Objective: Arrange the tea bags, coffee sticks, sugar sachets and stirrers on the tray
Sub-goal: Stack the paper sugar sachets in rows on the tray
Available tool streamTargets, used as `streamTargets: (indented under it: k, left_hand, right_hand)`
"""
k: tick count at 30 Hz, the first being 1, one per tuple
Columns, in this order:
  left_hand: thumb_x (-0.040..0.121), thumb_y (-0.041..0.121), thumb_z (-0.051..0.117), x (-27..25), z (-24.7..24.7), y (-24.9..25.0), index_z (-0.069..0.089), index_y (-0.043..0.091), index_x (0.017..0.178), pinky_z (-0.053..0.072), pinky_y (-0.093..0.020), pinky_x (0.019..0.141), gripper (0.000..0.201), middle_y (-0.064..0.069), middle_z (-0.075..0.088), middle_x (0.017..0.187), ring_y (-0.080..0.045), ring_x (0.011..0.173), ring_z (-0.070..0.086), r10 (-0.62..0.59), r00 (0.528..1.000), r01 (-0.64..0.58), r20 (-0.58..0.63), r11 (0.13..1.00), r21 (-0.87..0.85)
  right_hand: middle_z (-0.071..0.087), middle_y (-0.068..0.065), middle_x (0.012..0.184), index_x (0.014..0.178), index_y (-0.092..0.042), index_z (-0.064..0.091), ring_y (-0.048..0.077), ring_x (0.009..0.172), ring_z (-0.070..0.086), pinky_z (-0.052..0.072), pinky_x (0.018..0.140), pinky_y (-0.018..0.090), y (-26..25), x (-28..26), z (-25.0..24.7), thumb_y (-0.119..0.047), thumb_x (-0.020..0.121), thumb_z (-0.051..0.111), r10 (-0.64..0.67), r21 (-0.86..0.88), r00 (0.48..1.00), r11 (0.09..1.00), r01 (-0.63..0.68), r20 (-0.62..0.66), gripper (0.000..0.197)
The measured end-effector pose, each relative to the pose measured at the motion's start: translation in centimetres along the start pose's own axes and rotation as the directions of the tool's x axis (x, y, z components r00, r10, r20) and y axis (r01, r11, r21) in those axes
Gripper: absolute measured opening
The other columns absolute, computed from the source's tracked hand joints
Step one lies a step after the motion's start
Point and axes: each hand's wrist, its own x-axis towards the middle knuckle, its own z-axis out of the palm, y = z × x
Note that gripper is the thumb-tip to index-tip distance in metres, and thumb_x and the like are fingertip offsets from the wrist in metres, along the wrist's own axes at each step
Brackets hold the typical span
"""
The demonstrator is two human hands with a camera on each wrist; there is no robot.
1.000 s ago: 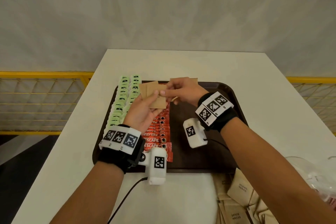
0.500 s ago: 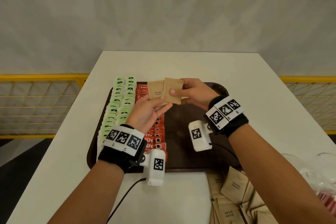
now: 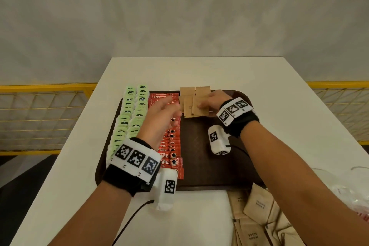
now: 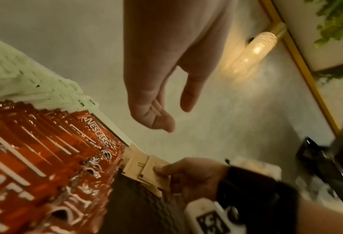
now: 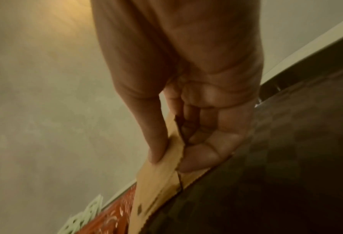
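A dark brown tray (image 3: 217, 177) lies on the white table. Two rows of green tea bags (image 3: 129, 120) fill its left side, with a row of red coffee sticks (image 3: 171, 146) beside them. My right hand (image 3: 209, 103) pinches brown sugar sachets (image 3: 196, 106) at the tray's far middle, thumb on top (image 5: 156, 152), over other sachets lying at the far rim. My left hand (image 3: 159, 118) hovers above the coffee sticks, fingers relaxed and holding nothing (image 4: 158, 110). No stirrers are in view.
A heap of loose brown sugar sachets (image 3: 261, 215) lies on the table in front of the tray's near right corner. Clear plastic packaging (image 3: 351, 191) sits at the right edge. Yellow railings flank the table on both sides.
Both hands held the sachets together above the tray; now my left hand has let go and drawn back left, while my right hand has carried the sachets down to the tray's far end.
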Motion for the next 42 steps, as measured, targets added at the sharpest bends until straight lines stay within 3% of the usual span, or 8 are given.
streamTargets:
  k: [6,15,18,21,25,28,32,42]
  left_hand:
    - [0.090,0.024,0.059,-3.1,1.4,-1.3,0.054,0.021,0.127,0.040,-0.015,0.084,0.038,0.006,0.058,0.122,-0.006,0.106,0.054,-0.120,0.860,-0.315,0.496,0.640,0.701]
    - [0.084,0.025,0.068,-4.7,2.5,-2.4,0.059,0.015,0.125,0.037,-0.020,0.078,0.043,-0.004,0.056,0.122,-0.017,0.108,0.053,-0.313,0.731,-0.516,0.606,0.327,0.792]
    - [0.085,0.025,0.067,-4.7,2.6,-2.5,0.059,0.015,0.124,0.039,-0.023,0.080,0.041,-0.004,0.057,0.122,-0.017,0.107,0.053,-0.336,0.716,-0.527,0.612,0.314,0.789]
    - [0.086,0.030,0.065,-4.2,2.2,-1.5,0.059,0.017,0.124,0.039,-0.020,0.079,0.041,-0.002,0.059,0.120,-0.010,0.096,0.052,-0.298,0.759,-0.470,0.578,0.363,0.804]
    - [0.092,0.027,0.056,-1.6,2.5,1.6,0.050,0.016,0.132,0.041,-0.022,0.091,0.041,-0.002,0.055,0.128,-0.014,0.111,0.052,-0.082,0.890,-0.387,0.448,0.386,0.838]
    - [0.093,0.024,0.049,1.5,3.4,2.4,0.046,0.017,0.135,0.031,-0.041,0.106,0.042,-0.004,0.043,0.141,-0.024,0.131,0.034,-0.031,0.932,-0.353,0.360,0.134,0.926]
    - [0.095,0.027,0.044,4.6,4.5,0.1,0.035,0.016,0.140,0.013,-0.048,0.112,0.047,-0.005,0.023,0.152,-0.027,0.142,0.009,-0.113,0.961,-0.265,0.252,-0.121,0.957]
    - [0.094,0.055,0.031,9.7,3.9,-3.4,0.010,0.017,0.149,0.000,-0.059,0.111,0.070,0.000,0.003,0.158,-0.028,0.145,-0.006,-0.141,0.976,-0.190,0.164,-0.194,0.962]
  right_hand:
    - [0.063,0.012,0.116,0.118,0.000,0.059,0.029,0.109,0.059,0.047,0.097,0.043,-0.6,1.0,1.5,-0.017,0.074,0.078,0.001,-0.174,0.998,0.985,-0.012,-0.060,0.051]
    - [0.062,0.012,0.120,0.119,-0.002,0.056,0.030,0.110,0.059,0.048,0.096,0.044,-0.2,1.5,2.1,-0.020,0.073,0.079,0.001,-0.217,0.993,0.976,-0.026,-0.117,0.055]
    - [0.062,0.015,0.118,0.094,-0.010,0.060,0.032,0.109,0.060,0.049,0.095,0.046,-0.2,1.7,1.8,-0.017,0.073,0.079,-0.034,-0.167,0.995,0.986,0.018,-0.093,0.028]
    - [0.065,0.017,0.113,0.100,-0.005,0.062,0.033,0.103,0.063,0.052,0.090,0.047,0.1,2.0,0.3,-0.011,0.079,0.072,-0.018,0.043,0.993,0.999,0.023,-0.119,0.025]
    - [0.063,0.010,0.095,0.074,-0.015,0.054,0.030,0.103,0.063,0.055,0.082,0.034,0.8,1.2,-2.4,-0.003,0.083,0.061,0.049,0.213,0.989,0.977,-0.018,-0.141,0.016]
    - [0.058,0.006,0.081,0.073,-0.015,0.053,0.031,0.107,0.062,0.055,0.074,0.031,1.0,0.7,-2.9,0.001,0.082,0.062,0.077,0.153,0.991,0.986,-0.060,-0.107,0.020]
    - [0.065,0.017,0.099,0.096,-0.004,0.064,0.032,0.103,0.063,0.052,0.090,0.045,1.4,1.6,-2.1,0.002,0.075,0.072,0.082,0.041,0.991,0.996,-0.078,-0.109,0.024]
    - [0.068,0.015,0.106,0.108,0.000,0.066,0.028,0.097,0.065,0.054,0.087,0.039,1.0,2.4,-1.2,-0.011,0.081,0.070,-0.021,-0.331,0.966,0.941,-0.068,-0.258,0.030]
